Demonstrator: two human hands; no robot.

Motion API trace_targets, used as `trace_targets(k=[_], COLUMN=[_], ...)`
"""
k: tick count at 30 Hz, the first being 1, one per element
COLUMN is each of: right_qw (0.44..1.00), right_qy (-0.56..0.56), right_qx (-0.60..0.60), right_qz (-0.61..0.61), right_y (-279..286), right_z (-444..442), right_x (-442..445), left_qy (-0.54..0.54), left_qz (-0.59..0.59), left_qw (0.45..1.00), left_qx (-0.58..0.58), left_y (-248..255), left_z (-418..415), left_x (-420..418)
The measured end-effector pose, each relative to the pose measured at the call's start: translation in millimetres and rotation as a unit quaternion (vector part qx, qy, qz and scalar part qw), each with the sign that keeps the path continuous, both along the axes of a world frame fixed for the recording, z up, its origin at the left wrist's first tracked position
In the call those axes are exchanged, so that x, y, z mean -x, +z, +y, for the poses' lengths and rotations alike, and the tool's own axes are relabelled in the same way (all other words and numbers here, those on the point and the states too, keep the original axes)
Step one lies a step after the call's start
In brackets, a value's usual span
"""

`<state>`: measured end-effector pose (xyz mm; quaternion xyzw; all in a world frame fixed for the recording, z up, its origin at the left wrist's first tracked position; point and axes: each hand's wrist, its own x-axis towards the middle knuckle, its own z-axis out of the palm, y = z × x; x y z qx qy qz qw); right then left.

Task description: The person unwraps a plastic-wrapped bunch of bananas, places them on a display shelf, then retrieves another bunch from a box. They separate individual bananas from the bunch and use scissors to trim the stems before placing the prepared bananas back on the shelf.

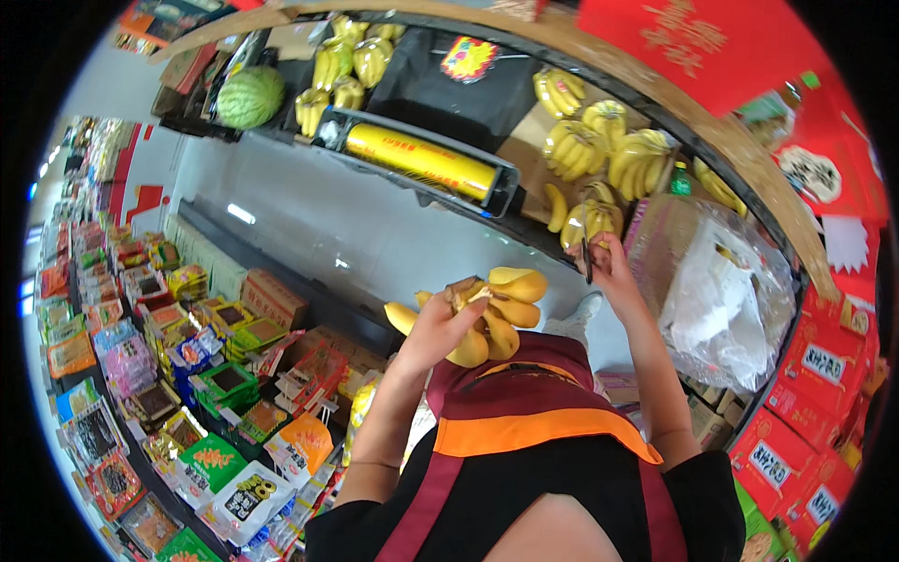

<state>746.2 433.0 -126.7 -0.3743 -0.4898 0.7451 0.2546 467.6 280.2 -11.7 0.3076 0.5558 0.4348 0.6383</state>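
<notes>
My left hand point(437, 329) grips a bunch of yellow bananas point(500, 330) by its stem end, in front of my waist. The bananas hang and fan out beyond my fingers. Farther right, my right hand point(612, 263) is closed around a thin, dark tool point(586, 242), seen nearly edge-on. Whether it is a knife or scissors I cannot tell. Just behind that hand, a bunch of bananas in clear film point(593, 219) lies at the shelf edge. A loose banana point(556, 208) lies to its left.
A tray holds a yellow roll of film point(421, 160) along the black display shelf point(449, 91). Wrapped banana bunches point(576, 151) and a watermelon point(251, 97) sit on it. A plastic-covered carton point(709, 281) stands right. Packaged snacks point(225, 379) fill the left rack; red boxes point(818, 358) stand far right.
</notes>
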Motion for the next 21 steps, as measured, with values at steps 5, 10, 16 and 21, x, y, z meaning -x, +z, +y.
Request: trace_targets(k=[5,10,16,21], right_qw=[0.952,0.914,0.867,0.851], right_qy=[0.049,-0.009,-0.039,-0.068], right_qx=[-0.257,-0.272,-0.330,-0.339], right_qz=[-0.157,-0.301,-0.372,-0.396], right_y=[124,173,185,184], right_z=[-40,-66,-92,-98], right_x=[-56,-110,-163,-187], left_qy=[-0.145,-0.281,-0.394,-0.437], left_qz=[-0.040,-0.068,-0.024,-0.008], left_qw=[0.989,0.957,0.919,0.899], left_qx=[0.012,0.019,0.013,0.020], left_y=[17,13,18,14], left_z=[51,81,106,117], left_x=[-62,-134,-202,-239])
